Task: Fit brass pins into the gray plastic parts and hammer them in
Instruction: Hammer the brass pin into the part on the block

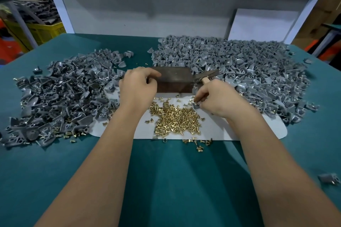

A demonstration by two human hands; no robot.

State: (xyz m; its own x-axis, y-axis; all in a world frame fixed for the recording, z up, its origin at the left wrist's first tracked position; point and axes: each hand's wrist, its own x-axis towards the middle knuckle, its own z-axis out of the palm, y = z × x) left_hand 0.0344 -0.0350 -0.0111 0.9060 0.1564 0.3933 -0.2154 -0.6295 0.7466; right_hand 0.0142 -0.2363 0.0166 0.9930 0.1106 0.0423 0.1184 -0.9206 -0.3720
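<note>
Hammer (pixel 206 76) handle points toward right hand (pixel 215 97).

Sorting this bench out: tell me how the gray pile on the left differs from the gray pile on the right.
The left pile is smaller and looser, with bare green mat at its far side; the right pile is larger, denser and reaches back to the white panel. The left pile's parts look darker and brass pins lie along its near edge; the right pile's look paler, with less brass showing. Both are gray plastic parts lying on the green mat and overlapping the white sheet.
</note>
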